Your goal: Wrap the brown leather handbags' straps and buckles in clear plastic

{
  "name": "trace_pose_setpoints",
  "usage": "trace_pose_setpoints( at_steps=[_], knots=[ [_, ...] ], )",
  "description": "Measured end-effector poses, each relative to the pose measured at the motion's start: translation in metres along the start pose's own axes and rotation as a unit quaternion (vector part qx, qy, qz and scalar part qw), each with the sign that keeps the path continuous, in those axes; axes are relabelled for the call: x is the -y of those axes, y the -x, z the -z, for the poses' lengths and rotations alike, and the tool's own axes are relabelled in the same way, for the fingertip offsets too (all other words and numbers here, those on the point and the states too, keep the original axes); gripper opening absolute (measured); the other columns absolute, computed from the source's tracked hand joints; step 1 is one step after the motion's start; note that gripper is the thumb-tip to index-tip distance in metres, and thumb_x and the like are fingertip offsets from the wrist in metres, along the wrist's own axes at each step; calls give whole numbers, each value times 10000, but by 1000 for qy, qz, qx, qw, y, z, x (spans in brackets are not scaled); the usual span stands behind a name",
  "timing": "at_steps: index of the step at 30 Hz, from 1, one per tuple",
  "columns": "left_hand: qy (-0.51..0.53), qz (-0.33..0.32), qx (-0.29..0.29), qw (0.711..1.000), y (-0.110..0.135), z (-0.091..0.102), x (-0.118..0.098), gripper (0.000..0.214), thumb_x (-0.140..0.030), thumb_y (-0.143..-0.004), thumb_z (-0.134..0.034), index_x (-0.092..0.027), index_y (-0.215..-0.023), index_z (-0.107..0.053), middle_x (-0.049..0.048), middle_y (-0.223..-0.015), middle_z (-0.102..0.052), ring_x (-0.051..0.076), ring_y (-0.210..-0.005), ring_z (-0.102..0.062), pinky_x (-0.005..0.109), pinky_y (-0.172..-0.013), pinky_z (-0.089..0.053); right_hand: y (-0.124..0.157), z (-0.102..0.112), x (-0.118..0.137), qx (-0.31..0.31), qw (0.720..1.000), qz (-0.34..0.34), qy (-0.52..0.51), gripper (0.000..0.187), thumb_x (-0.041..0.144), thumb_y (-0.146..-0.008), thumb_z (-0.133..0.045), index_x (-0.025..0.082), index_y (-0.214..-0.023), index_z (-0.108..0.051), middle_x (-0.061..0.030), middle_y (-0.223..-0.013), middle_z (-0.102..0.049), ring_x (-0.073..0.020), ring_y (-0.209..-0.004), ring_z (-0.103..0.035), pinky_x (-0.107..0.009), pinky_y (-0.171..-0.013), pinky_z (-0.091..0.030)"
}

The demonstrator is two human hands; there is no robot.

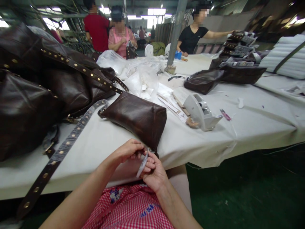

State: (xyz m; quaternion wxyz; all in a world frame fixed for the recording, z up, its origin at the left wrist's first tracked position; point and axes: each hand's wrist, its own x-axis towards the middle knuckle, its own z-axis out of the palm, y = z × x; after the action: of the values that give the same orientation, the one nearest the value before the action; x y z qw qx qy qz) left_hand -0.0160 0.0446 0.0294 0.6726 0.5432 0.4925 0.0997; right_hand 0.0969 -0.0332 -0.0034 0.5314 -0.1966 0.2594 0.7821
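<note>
A small dark brown leather bag (pixel 138 119) lies on the white table (pixel 250 127) near its front edge. Just below that edge my left hand (pixel 128 151) and my right hand (pixel 153 173) meet, both pinched on a thin pale strip (pixel 142 165) that looks like a tag or small packet. The strip runs slanting between my fingers, its upper end close to the bag's lower corner. Both hands hang over my lap, which is covered in red-checked cloth.
Large brown bags (pixel 35 89) with a studded strap (pixel 64 149) fill the left. A white tape dispenser (pixel 202 113), paper slips (pixel 171 101), plastic bags (pixel 143 76) and more brown bags (pixel 205 81) lie further back. Three people work at the far side. A green floor (pixel 250 190) is on the right.
</note>
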Motion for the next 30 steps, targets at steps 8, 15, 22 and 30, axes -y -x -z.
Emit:
trace_pose_setpoints(
  at_steps=[8,15,22,30],
  knots=[
    [-54,-26,-10,998,-8,-4,4,171,-288,-608,-558,-133,-664,-605,-57,-488,-463,65,-424,-330,204,-431,-219,0,0,-1,-3,1000,12,26,145,136,-829,-621,141,-715,-531,161,-396,-323,20,-265,-296,-83,-307,-161],
    [-165,-77,-87,979,-13,-8,9,147,-243,-616,-472,-148,-606,-584,-43,-517,-471,96,-487,-375,221,-480,-272,-5,4,-1,-3,996,39,86,318,148,-769,-678,175,-605,-407,160,-395,-316,15,-273,-271,-99,-303,-167],
    [-206,-78,-103,970,-9,-5,2,123,-194,-597,-464,-152,-548,-569,-40,-500,-461,97,-494,-375,215,-471,-267,-5,-3,-12,-79,987,99,98,345,146,-767,-640,192,-578,-355,156,-377,-315,12,-265,-245,-103,-286,-166],
    [-202,-93,-103,969,-7,-5,3,220,-321,-688,-557,-137,-572,-591,-42,-514,-453,98,-512,-360,221,-474,-246,-21,19,-13,-46,967,161,191,356,250,-720,-725,203,-613,-388,147,-408,-343,-7,-297,-272,-128,-303,-223]
  ],
)
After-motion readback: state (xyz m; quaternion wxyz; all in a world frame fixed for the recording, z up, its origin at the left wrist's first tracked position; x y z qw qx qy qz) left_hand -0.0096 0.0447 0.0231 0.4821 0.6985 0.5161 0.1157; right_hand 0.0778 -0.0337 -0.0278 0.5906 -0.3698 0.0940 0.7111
